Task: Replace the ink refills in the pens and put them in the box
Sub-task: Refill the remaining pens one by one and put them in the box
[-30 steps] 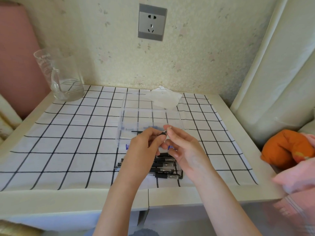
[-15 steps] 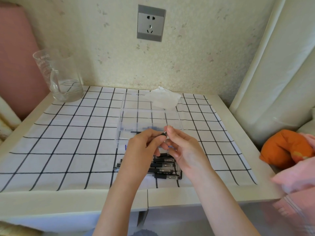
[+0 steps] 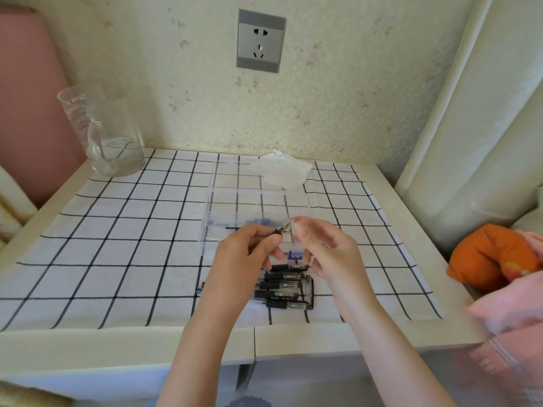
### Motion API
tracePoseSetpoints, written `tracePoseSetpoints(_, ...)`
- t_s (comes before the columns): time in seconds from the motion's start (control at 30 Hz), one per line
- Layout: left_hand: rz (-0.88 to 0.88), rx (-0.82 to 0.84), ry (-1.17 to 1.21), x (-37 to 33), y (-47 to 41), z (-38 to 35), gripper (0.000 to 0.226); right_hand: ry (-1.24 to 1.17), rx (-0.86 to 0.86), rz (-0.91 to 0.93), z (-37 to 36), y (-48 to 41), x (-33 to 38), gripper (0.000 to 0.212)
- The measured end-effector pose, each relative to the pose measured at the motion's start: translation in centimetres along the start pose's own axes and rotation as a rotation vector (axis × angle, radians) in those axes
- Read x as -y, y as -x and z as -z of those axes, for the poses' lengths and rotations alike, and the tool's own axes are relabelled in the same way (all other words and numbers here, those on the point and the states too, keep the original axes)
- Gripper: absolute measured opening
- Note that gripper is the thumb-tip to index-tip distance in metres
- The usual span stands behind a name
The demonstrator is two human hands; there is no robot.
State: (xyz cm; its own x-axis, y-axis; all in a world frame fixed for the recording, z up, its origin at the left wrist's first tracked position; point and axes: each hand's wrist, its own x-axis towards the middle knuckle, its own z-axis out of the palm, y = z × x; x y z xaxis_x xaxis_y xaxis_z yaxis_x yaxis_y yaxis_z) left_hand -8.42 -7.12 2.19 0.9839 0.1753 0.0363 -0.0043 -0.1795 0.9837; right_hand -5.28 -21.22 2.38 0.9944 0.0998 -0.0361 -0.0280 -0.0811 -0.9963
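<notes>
A person is holding a pen (image 3: 278, 229) above the worktop (image 3: 88, 342), left hand (image 3: 244, 257) clamped on the dark barrel while the right hand (image 3: 326, 248) is pinching a small clear piece (image 3: 291, 224) at its tip. Just beyond the fingers (image 3: 299, 232), the clear box (image 3: 252, 198) is waiting; beneath them, more pens (image 3: 282, 286) are lying heaped. The tiny piece could be slipping free and dropping among that heap.

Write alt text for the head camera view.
Two bare hands work on a black pen above a clear plastic box: left hand grips it, right hand pinches its tip. More pens lie heaped below on the checked tablecloth.
</notes>
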Motion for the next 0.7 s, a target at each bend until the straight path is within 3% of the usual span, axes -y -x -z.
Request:
tracePoseSetpoints(0.1,0.007,-0.018,-0.004,0.2,0.0,0.4,0.011,0.320,-0.012,0.104,2.2,0.8,-0.7,0.010)
tracePoseSetpoints(0.23,0.019,-0.004,-0.014,0.3,-0.1,0.4,0.012,0.683,0.068,-0.021,3.2,1.5,-2.1,0.013)
tracePoseSetpoints(0.4,0.025,0.006,-0.027,0.3,0.0,0.2,0.012,0.786,0.152,-0.139,1.9,1.0,-2.6,0.029)
tracePoseSetpoints(0.6,0.035,0.025,-0.069,0.7,-0.1,0.4,0.011,0.814,0.142,-0.140,2.1,1.0,-2.5,0.020)
tracePoseSetpoints(0.7,0.034,0.025,-0.064,0.7,0.0,0.4,0.011,0.703,0.058,-0.104,3.2,1.0,-1.6,0.018)
